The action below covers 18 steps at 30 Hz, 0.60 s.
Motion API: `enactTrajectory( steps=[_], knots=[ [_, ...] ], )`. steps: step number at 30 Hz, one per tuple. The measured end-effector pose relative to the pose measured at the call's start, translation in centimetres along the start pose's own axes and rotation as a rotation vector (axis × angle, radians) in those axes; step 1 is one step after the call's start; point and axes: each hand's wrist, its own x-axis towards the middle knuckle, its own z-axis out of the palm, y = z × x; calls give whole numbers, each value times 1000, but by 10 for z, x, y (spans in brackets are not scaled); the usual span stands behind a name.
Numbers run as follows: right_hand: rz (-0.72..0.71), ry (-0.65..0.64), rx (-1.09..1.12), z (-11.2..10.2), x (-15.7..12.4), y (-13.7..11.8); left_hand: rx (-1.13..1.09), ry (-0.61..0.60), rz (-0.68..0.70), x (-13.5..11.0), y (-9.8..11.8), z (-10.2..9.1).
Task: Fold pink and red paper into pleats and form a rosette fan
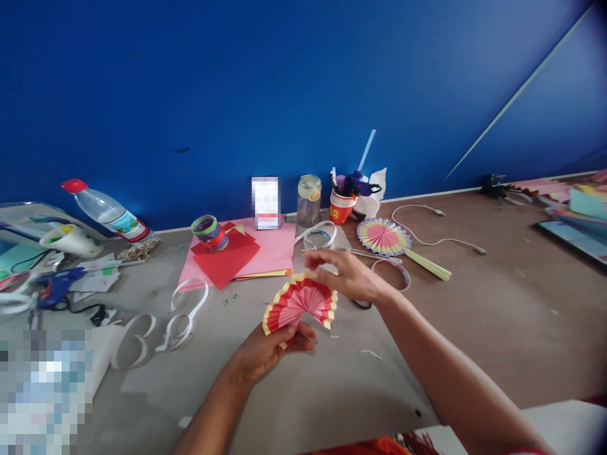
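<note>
A pleated paper fan (303,300), pink at its centre with red and yellow bands, is spread in a half circle above the table. My left hand (272,347) grips it from below, thumb in front and fingers behind. Over the fan's upper right edge, my right hand (353,275) is curved with thumb and fingers apart; whether it touches the paper is unclear. Behind that hand lie rolls of tape (318,239) and a finished-looking round pleated fan (383,236) with a pale yellow handle (429,264).
Pink sheets (279,243) and red paper (225,262) lie at the back, under a tape roll (208,232). Nearby stand a jar (309,202) and a red cup (342,208) of tools. White paper strips (183,325), a blue glue gun (59,287) and a plastic bottle (111,212) are left.
</note>
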Motion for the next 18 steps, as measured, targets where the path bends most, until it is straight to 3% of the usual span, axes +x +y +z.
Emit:
enactTrajectory(
  steps=[2, 6, 11, 14, 16, 18],
  knots=[
    [84, -105, 51, 1, 0, 0, 54, -15, -21, -1, 0, -3],
    [185, -115, 80, 9, -1, 3, 143, -64, 60, -5, 4, -11],
    [163, -73, 64, 12, -2, 6, 87, -83, 400, -10, 25, -25],
    [146, -148, 86, 15, -1, 5, 172, 135, 512, -11, 36, -27],
    [131, -199, 93, 20, 0, 3, 321, 252, 497, -12, 39, -21],
    [105, -216, 86, 24, 0, 0, 508, 296, 411, -12, 41, -12]
  ],
)
